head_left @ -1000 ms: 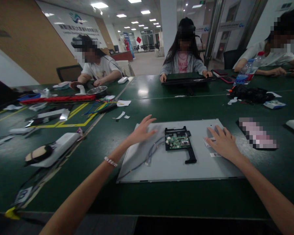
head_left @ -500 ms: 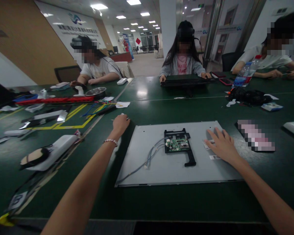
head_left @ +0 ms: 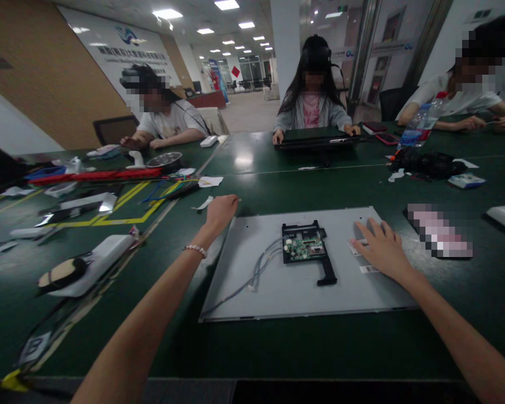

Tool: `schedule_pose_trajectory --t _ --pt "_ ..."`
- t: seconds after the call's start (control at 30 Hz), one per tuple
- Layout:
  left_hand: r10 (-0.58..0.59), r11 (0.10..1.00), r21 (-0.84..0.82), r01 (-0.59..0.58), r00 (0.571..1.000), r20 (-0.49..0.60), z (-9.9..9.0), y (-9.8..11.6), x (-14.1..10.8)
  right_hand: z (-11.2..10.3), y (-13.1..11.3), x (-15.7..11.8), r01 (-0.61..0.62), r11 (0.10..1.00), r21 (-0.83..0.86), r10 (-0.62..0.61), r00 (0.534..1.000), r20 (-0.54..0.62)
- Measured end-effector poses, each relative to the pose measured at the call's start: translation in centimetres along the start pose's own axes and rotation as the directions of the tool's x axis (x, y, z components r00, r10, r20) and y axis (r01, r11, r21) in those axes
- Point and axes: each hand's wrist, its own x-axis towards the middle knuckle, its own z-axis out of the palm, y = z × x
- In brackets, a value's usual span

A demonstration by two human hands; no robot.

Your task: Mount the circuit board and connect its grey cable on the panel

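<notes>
A flat light-grey metal panel (head_left: 244, 258) lies on the green table in front of me. Mounted near its middle is a black bracket (head_left: 329, 275) that frames a green circuit board (head_left: 307, 247). Thin grey-blue cables (head_left: 235, 292) run from the board to the panel's lower left corner. My left hand (head_left: 221, 213) is closed just at the panel's upper left corner; whatever its fingers hold is too small to make out. My right hand (head_left: 381, 249) rests with spread fingers on the panel's right part, over white labels (head_left: 368, 269).
A white paper scrap (head_left: 203, 203) lies beside my left hand. To the left are a computer mouse (head_left: 62, 276) on a white box, and a red strip (head_left: 92, 176). A phone-shaped pink item (head_left: 440, 231) lies right of the panel. Across the table, a co-worker holds a dark flat panel (head_left: 320, 140).
My left hand has moved right to the panel's corner, and the paper scrap now shows behind it on the table. My right hand stays in place on the panel.
</notes>
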Motion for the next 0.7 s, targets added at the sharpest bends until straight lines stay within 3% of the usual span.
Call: schedule_pose_trajectory --t 0.1,0.2,0.33,0.53,0.7 --pt "0.19 0.974 -0.125 -0.191 0.982 -0.025 -0.8 5.0 -1.5 0.0 -0.1 -0.1 -0.002 1.0 -0.005 0.002 1.0 -0.009" --pt "0.367 0.915 -0.176 -0.364 0.93 -0.014 -1.3 9.8 -3.0 -0.1 0.0 0.0 -0.001 1.0 -0.007 0.001 1.0 0.004" --pt "0.503 0.849 -0.183 -0.495 0.864 -0.004 -1.5 14.1 -4.3 -0.2 0.0 0.1 0.003 1.0 0.005 -0.003 1.0 0.024" --pt "0.579 0.795 -0.219 -0.566 0.816 -0.006 -0.5 15.9 -5.2 -0.2 -0.1 0.2 0.004 1.0 0.021 -0.004 1.0 0.022" --pt "0.528 0.792 -0.325 -0.518 0.847 -0.063 0.9 15.7 -5.7 -0.2 -0.2 0.1 0.014 1.0 0.02 -0.012 0.998 -0.063"
